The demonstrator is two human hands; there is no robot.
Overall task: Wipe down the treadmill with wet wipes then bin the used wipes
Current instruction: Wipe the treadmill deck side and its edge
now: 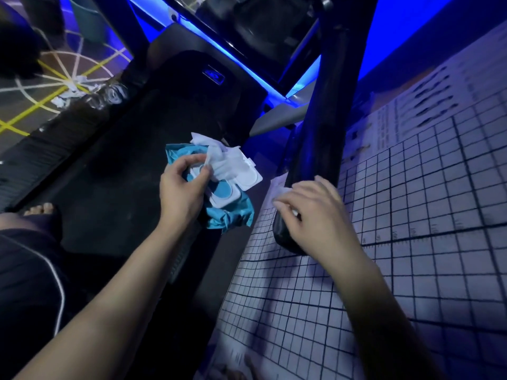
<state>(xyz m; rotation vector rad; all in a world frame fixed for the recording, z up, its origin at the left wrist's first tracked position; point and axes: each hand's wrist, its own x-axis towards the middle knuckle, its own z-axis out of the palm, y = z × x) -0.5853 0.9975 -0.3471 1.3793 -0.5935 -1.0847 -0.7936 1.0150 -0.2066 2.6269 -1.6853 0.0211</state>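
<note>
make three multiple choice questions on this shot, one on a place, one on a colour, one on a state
1. Where does the right hand press its wipe?
A) on the treadmill belt
B) on the black handrail
C) on the grid sheet

2. What colour is the wipes pack held in the left hand?
A) teal
B) red
C) yellow

3. What state is the pack's lid in?
A) shut flat
B) flipped open, a fresh wipe sticking out
C) torn off

Answers:
1 B, the wipe sits between the fingers and the rail's lower end.
2 A, teal wrapper shows above and below the hand.
3 B, the white flap stands away from the opening with a wipe poking up.
</note>
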